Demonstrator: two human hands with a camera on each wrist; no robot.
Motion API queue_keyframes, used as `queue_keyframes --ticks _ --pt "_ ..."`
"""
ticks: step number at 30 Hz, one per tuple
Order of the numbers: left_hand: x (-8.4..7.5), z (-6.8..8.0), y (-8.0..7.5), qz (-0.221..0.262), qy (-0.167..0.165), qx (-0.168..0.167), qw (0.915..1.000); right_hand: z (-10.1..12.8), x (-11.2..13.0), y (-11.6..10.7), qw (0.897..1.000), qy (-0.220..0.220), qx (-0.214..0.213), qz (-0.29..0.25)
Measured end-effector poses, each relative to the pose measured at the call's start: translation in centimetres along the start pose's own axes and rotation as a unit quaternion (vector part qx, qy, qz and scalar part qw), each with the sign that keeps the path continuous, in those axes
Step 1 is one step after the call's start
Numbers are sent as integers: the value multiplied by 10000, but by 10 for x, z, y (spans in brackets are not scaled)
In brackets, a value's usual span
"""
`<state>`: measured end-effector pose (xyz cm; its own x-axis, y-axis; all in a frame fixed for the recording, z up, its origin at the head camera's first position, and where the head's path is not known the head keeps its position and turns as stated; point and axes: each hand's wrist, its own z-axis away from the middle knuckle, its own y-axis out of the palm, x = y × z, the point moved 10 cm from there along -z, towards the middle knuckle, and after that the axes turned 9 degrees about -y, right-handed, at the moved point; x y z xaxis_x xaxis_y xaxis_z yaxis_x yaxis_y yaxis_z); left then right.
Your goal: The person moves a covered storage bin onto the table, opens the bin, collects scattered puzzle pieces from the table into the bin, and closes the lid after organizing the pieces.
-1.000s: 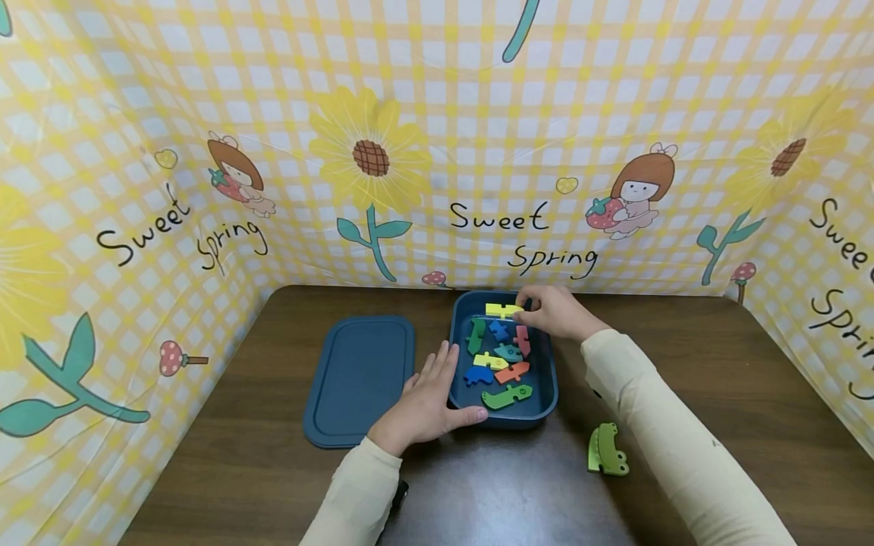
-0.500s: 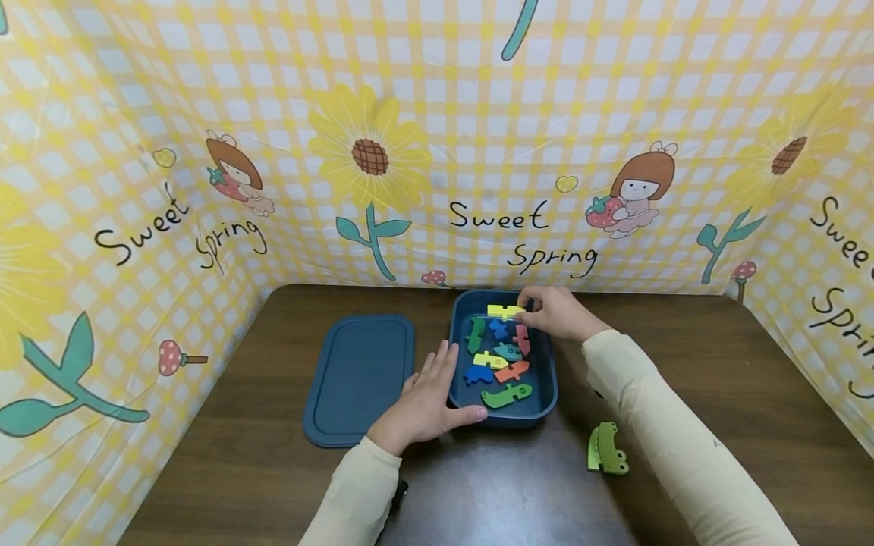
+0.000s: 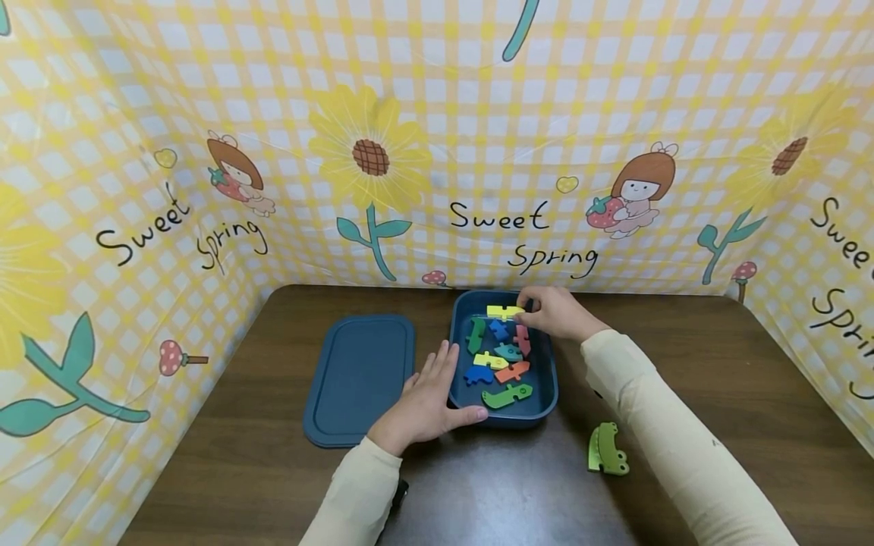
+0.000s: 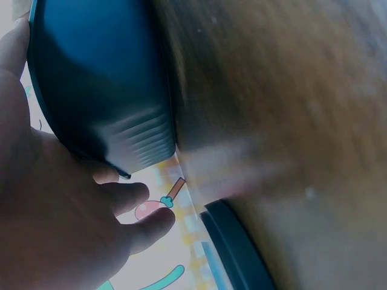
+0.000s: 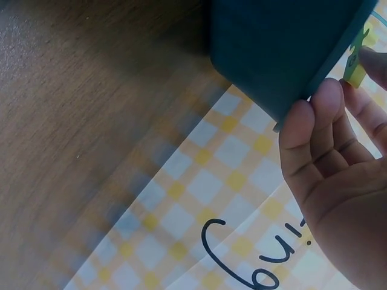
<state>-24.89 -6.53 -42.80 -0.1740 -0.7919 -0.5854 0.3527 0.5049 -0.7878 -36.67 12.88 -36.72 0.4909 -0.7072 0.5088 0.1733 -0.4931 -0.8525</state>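
At the far end of the dark blue box [image 3: 550,387], my right hand [image 3: 556,312] pinches a yellow puzzle piece [image 3: 501,312] between thumb and index finger. The right wrist view shows the yellow piece's end [image 5: 354,71] at the fingertips, with other fingers along the box's outer wall. My left hand [image 3: 425,398] rests on the box's left rim, fingers straight and thumb across the near-left corner. Inside the box lie several puzzle pieces, among them a long green piece [image 3: 507,396], an orange piece [image 3: 512,371], a blue piece [image 3: 478,374] and a pink piece [image 3: 522,340].
A dark blue lid [image 3: 362,379] lies flat on the brown wooden table [image 3: 225,455], left of the box. Right of the box, beside my right forearm, is a green crocodile-shaped piece [image 3: 606,449]. A yellow checked cloth [image 3: 410,227] hangs close behind the box.
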Motion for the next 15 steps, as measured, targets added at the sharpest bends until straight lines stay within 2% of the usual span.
queue_keyframes --ticks 5,12,15 --pt "0 0 0 -17 1 -24 10000 -1 -1 2 10000 46 0 19" --pt "-2 0 1 -2 -8 7 10000 2 -6 4 9989 450 67 -68" --pt "-2 1 -1 18 -18 -2 10000 4 -7 3 9988 492 57 -47"
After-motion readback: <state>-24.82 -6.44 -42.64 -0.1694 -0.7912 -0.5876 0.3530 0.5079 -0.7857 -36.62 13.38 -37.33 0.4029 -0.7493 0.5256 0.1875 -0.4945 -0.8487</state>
